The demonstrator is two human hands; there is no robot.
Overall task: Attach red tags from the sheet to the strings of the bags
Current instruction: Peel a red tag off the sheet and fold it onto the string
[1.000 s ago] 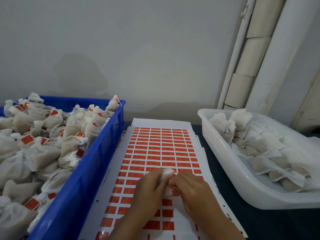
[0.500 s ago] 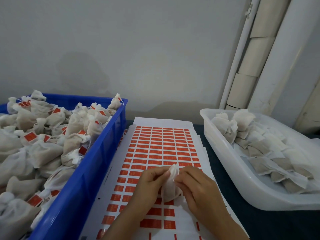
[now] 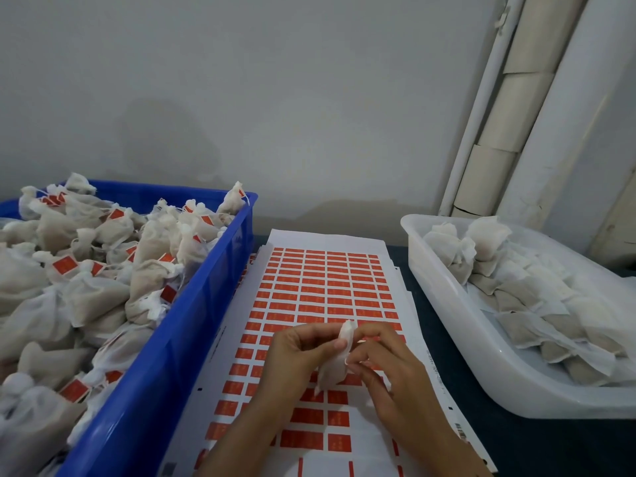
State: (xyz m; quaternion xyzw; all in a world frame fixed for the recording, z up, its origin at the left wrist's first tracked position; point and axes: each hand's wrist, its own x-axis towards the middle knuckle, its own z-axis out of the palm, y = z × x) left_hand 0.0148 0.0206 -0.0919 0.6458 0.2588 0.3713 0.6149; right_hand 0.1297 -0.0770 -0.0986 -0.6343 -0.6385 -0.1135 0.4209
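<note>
While you sit at the dark desk (image 3: 537, 452), the blue crate (image 3: 179, 342) of tagged bags is on your left, the white tub (image 3: 447, 304) w/ untagged bags on your right, the tag sheet (image 3: 323, 290) btwn them. Over the sheet your left hand (image 3: 299, 359) and right hand (image 3: 392, 370) both pinch one small bag (image 3: 339, 359) in curled fingers; its string is prob. there, too fine to see.

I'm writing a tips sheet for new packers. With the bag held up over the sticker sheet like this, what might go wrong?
The bag is only pinched by its top between the left hand and right hand, so it may slip onto the sheet of red tags. Its string is too thin to see clearly, so a tag could stick to the cloth instead. Untagged bags in the white tub sit close; mixing is possible.
</note>
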